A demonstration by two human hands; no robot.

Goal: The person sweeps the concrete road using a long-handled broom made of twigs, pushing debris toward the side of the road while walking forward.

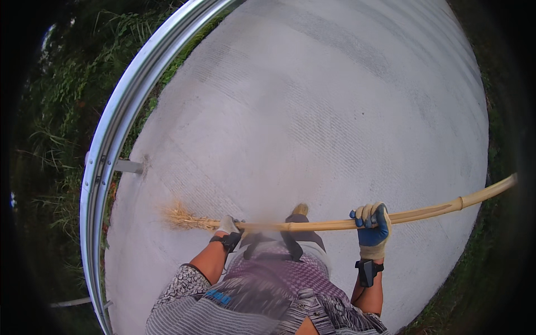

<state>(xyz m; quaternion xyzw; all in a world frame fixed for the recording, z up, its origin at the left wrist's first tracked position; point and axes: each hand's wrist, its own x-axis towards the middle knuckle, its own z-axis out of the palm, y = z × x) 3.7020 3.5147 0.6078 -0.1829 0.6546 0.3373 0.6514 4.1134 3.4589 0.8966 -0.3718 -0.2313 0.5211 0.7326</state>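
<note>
A broom with a long bamboo handle (318,226) lies level across the front of my body, held in both hands. Its straw-coloured bristles (181,217) point left, over the pavement. My left hand (228,226), in a light work glove, grips the handle close to the bristles; its fingers are partly hidden. My right hand (372,226) wears a cream glove with blue coating and is closed around the handle farther along. From there the bamboo runs up to the right, ending near the picture's edge. Both wrists carry black strapped devices.
Pale, grooved concrete pavement (259,125) spreads ahead and around me. A metal guardrail (109,138) runs along the left side, with a post (130,166) at the pavement's edge. Dense grass and weeds (58,121) grow beyond it. More greenery (473,251) borders the right edge. One shoe (300,209) shows below the handle.
</note>
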